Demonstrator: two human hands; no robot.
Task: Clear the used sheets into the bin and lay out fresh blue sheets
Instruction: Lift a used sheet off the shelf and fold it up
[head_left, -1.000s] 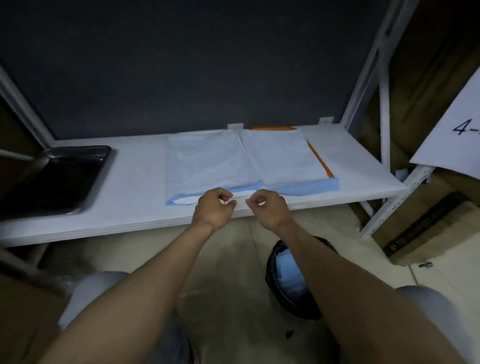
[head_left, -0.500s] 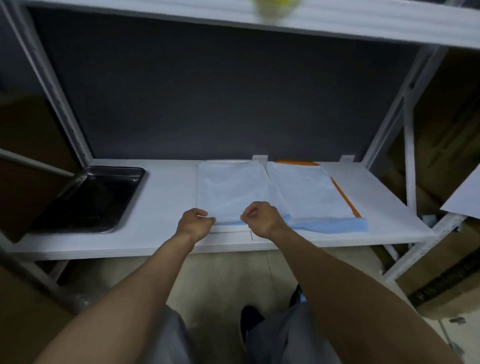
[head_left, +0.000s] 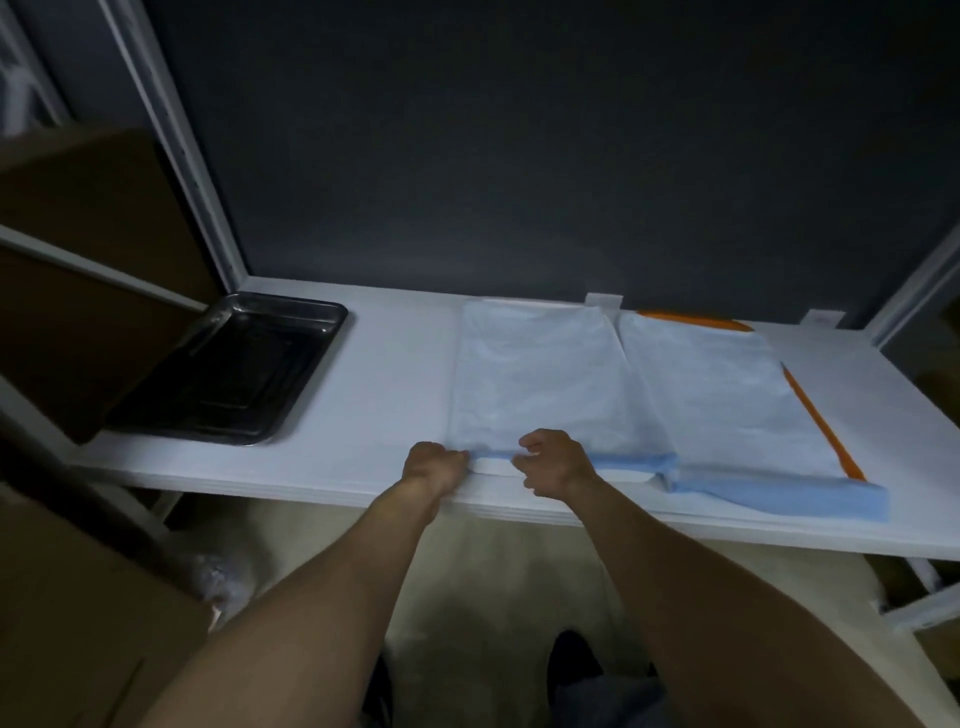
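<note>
Head view: your left hand (head_left: 435, 466) and right hand (head_left: 558, 464) pinch the sheet (head_left: 540, 379) by its near edge; it lies flat beyond them.

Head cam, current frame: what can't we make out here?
1. Bin: outside the head view's frame.
2. Orange strip: mostly covered by the right sheet; identity unclear.
3. Left sheet: left hand and right hand pinch its front edge; knuckles hide how many layers.
4. Tray: too dark in the head view to tell contents.
</note>
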